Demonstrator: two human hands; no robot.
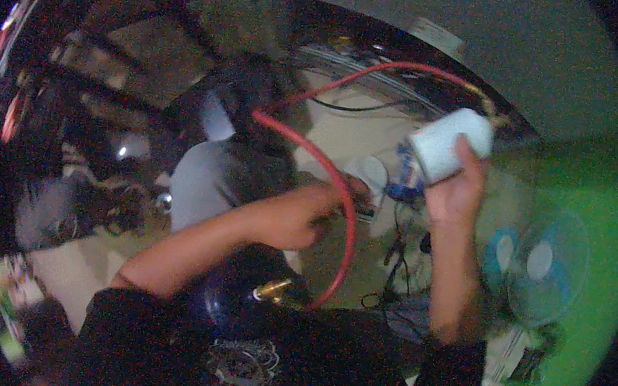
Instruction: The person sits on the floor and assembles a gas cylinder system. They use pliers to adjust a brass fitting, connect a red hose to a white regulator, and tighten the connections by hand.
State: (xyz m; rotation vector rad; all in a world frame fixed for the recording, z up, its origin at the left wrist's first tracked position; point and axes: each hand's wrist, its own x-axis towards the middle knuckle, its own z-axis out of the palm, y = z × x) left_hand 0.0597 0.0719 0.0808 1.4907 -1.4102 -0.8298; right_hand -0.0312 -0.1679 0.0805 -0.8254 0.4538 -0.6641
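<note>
My right hand (457, 184) is raised at the right, its fingers wrapped around a white cylindrical container (451, 147). The container is tilted, and a blue part (406, 176) shows at its lower left end. My left hand (304, 211) reaches across the middle with its fingers curled. A red hose (344, 247) loops in front of the left fingertips, so what they hold, if anything, is hidden. Just beyond them is a small round white object (371, 173), too blurred to name.
A person in a grey shirt (203, 180) is close ahead on the left. A brass fitting (273, 289) sits near my body beside a dark rounded object. Black cables (395, 256) trail on the floor. A fan with blue blades (542, 261) stands by the green wall (592, 313).
</note>
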